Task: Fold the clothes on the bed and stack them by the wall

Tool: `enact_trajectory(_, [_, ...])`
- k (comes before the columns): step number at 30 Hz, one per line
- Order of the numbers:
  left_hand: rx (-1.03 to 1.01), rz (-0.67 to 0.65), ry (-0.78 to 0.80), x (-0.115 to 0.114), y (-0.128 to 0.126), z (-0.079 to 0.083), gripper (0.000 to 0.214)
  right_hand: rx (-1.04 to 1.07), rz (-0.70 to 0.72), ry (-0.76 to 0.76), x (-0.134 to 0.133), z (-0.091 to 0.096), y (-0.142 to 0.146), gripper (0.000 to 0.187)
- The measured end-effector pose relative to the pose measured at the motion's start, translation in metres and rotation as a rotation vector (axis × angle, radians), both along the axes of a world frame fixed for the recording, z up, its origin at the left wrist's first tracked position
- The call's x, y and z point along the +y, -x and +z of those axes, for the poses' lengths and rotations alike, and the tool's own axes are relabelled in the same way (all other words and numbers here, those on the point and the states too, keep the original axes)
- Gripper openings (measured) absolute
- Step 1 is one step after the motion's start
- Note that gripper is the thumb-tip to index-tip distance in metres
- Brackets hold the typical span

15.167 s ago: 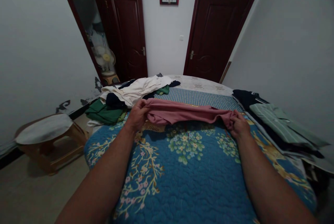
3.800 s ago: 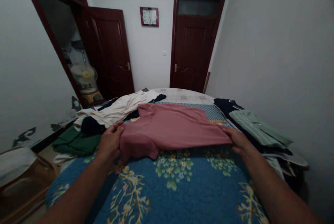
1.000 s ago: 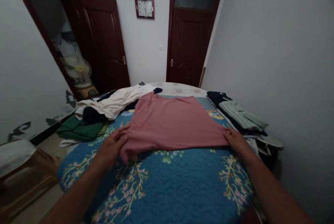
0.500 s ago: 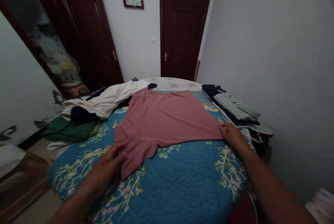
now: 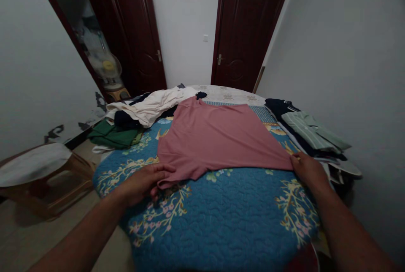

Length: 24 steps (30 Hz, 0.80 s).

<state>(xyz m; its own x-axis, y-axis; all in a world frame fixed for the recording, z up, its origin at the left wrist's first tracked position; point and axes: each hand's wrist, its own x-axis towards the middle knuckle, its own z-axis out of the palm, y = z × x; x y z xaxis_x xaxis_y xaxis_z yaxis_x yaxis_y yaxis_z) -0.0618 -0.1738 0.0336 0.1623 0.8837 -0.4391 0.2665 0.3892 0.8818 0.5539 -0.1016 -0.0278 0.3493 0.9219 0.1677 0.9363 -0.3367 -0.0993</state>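
A pink T-shirt (image 5: 218, 137) lies spread sideways over a blue floral quilted cover (image 5: 221, 217), its sleeve toward the near left. My left hand (image 5: 144, 182) is at that sleeve, some fingers on top of the cloth and others below its edge, closed on it. At the hem's near corner, my right hand (image 5: 308, 170) pinches the fabric and draws the near edge fairly straight. Slight creases run across the shirt's body.
At the left lie a cream garment (image 5: 158, 102) and a folded green garment (image 5: 115, 134). Folded clothes with a striped pale green shirt (image 5: 311, 128) on top are stacked at the right. A stool (image 5: 41, 170) stands left of the table, walls close by.
The near sleeve, which hung down toward me, is now drawn up and tucked shorter under my left hand. My right hand stays on the hem corner. The view has turned left and down.
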Motion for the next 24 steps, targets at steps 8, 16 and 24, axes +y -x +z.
enact_trajectory(8, [0.774, -0.311, -1.054, -0.015, -0.032, 0.007, 0.032, -0.027, -0.078, 0.025, -0.008, 0.014, 0.025, 0.056])
enact_trajectory(16, [1.000, -0.618, -1.168, 0.017, -0.068, -0.032, 0.062, -0.062, -0.119, 0.012, -0.014, 0.025, 0.045, 0.047])
enact_trajectory(24, [0.907, -0.512, -0.913, 0.044, -0.075, -0.020, 0.030, -0.052, -0.113, -0.015, -0.014, 0.022, 0.043, 0.043])
